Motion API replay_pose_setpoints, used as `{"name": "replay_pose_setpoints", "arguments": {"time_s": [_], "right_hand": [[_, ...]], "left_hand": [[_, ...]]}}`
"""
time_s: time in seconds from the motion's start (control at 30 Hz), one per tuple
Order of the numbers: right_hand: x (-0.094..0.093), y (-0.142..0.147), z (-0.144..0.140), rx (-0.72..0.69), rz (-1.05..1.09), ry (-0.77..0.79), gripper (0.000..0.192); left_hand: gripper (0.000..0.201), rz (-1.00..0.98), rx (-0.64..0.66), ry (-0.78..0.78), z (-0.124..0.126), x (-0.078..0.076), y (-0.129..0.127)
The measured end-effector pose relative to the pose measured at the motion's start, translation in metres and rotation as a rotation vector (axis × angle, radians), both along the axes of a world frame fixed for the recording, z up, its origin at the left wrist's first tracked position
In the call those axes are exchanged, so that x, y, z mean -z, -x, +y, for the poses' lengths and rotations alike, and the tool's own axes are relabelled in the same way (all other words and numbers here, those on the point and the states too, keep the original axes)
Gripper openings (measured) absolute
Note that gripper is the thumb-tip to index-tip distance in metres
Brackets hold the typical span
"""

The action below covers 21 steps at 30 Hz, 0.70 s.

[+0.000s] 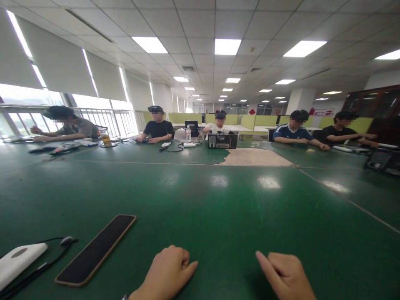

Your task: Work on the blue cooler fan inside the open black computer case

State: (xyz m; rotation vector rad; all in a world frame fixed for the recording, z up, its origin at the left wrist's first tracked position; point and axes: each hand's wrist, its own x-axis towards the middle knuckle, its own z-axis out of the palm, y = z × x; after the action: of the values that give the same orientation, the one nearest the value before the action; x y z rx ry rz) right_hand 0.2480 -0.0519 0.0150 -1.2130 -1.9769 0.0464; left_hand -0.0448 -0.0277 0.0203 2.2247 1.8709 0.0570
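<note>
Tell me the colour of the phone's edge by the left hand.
Gold-toned rim around a black screen on the phone, head view.

Open-plan office, ceiling light panels (227,46), green partitions (265,121), long shared table (218,208)
</note>
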Motion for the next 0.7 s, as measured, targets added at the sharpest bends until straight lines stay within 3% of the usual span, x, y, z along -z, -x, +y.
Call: {"name": "replay_pose_setpoints", "arguments": {"time_s": [0.07, 0.13, 0.23, 0.43, 0.57, 0.7], "right_hand": [[0.021, 0.005, 0.008, 0.006, -0.093, 0.087, 0.052], [0.029, 0.008, 0.01, 0.013, -0.102, 0.161, 0.052], [0.026, 0.013, 0.006, 0.017, -0.042, 0.18, 0.053], [0.019, 0.031, -0.014, -0.047, -0.155, 0.199, 0.05], [-0.017, 0.006, -0.023, 0.086, -0.102, 0.252, 0.029], [-0.075, -0.078, 0.007, 0.389, -0.29, 0.054, 0.047]], "left_hand": [[0.038, -0.005, 0.007, -0.005, 0.0, 0.001, 0.001], [0.039, -0.01, 0.012, -0.019, 0.0, 0.001, 0.001], [0.04, -0.018, 0.036, -0.037, -0.001, 0.001, 0.001], [0.042, -0.03, 0.062, -0.044, -0.001, 0.0, 0.002], [0.041, -0.022, 0.074, -0.05, -0.001, 0.001, 0.002], [0.04, -0.04, 0.084, -0.057, -0.001, 0.0, 0.002]]}}
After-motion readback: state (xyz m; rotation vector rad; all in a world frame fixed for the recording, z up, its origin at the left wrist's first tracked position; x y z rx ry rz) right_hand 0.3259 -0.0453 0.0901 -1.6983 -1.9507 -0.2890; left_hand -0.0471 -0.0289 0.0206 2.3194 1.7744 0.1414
